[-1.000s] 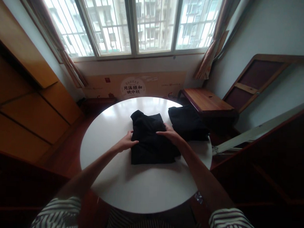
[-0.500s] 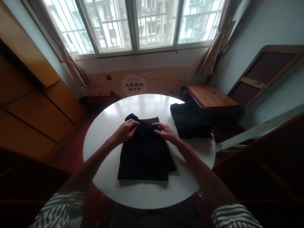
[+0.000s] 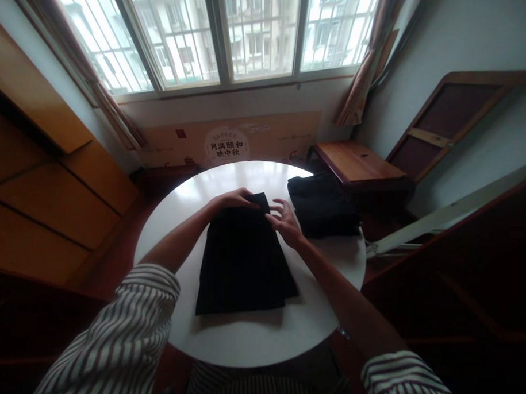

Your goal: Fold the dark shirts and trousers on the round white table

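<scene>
A black garment (image 3: 243,259), which looks like folded shorts, lies on the round white table (image 3: 240,343) with its wide hem end towards me. At its far, narrower end, my left hand (image 3: 238,199) reaches across the top and is closed on the waist edge, with a flap of cloth raised beyond the fingertips. My right hand (image 3: 287,223) is at the far right corner, thumb and forefinger closed at the cloth's edge, the other fingers loosely bent. The exact grip of the fingertips is hard to see against the dark cloth.
A stack of folded black cloth (image 3: 323,205) sits at the table's right side. Behind it stands a low wooden table (image 3: 361,161). Wooden cabinets (image 3: 47,195) are on the left, and a barred window (image 3: 260,36) is ahead.
My left hand has moved right along the far edge, and the bunched cloth at the far left corner now lies hidden or flattened. My right hand stays near the right corner, fingers more raised.
</scene>
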A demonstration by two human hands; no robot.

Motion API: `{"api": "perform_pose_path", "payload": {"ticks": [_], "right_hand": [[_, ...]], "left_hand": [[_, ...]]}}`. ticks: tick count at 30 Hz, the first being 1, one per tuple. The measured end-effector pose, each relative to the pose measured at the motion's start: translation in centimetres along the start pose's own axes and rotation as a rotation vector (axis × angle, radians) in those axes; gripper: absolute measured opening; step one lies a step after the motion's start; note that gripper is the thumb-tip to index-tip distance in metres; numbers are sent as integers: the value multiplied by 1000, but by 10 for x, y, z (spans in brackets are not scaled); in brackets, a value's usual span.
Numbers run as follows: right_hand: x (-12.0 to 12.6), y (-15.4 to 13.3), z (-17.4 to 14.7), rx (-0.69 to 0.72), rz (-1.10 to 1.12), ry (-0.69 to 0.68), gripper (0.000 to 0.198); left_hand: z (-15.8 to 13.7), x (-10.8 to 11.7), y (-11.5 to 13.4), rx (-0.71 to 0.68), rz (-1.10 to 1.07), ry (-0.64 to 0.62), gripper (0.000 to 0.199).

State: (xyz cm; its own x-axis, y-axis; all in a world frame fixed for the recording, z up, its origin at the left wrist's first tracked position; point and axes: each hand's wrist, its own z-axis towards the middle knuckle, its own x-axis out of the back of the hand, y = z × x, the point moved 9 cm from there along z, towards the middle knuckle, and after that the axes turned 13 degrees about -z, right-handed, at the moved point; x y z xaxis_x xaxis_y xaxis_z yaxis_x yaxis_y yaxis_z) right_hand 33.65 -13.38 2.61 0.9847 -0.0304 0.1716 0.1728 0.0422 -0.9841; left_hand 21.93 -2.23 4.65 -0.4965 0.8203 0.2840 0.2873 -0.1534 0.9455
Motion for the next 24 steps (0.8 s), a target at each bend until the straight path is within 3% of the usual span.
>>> {"api": "perform_pose_path", "payload": {"ticks": [2, 4, 6, 8, 12, 17, 24], "right_hand": [[-5, 13, -3, -170, -23, -71, 67], [-21, 20, -10, -261, -95, -296, 59], [-35, 19, -20, -265, -150, -510, 52], [-40, 18, -26, -259, -165, -610, 55], [-32, 21, -29, -305, -164, -629, 62], [-32, 29, -39, -350, -267, -820, 57], [-25, 48, -36, -448, -313, -738, 66]], "left_hand": [[-2, 12, -2, 1, -34, 66, 43], [-4, 21, -6, 1, -57, 103, 44], [-4, 26, -12, -5, -72, 131, 43], [-2, 28, -18, -8, -86, 149, 41], [4, 28, -29, 12, -33, 193, 40], [17, 16, -30, -22, 38, 181, 47], [28, 14, -35, -111, 224, 267, 52]]}}
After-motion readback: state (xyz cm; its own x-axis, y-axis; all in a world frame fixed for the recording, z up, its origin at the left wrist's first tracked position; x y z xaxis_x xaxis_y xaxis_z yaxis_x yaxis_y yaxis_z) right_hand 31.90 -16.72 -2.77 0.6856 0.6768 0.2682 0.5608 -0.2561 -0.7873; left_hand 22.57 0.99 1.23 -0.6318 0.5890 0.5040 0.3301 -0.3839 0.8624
